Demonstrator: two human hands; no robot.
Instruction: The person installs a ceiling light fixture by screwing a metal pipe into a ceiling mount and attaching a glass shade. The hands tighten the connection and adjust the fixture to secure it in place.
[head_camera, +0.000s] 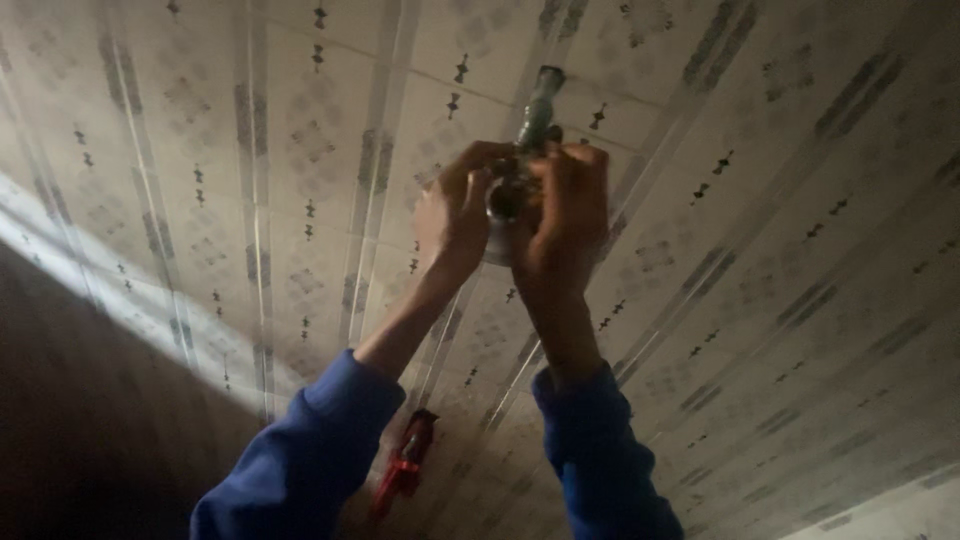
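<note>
Both my arms, in blue sleeves, reach up to a patterned panelled ceiling. A metal rod fitting hangs down from the ceiling, with a round metal cup-shaped part at its lower end. My left hand grips the left side of that cup part. My right hand wraps around its right side, fingers curled over the joint with the rod. The hands hide most of the cup.
A red tool shows between my forearms, low in view, and I cannot tell how it is held. A dark wall meets the ceiling at the lower left. The light is dim.
</note>
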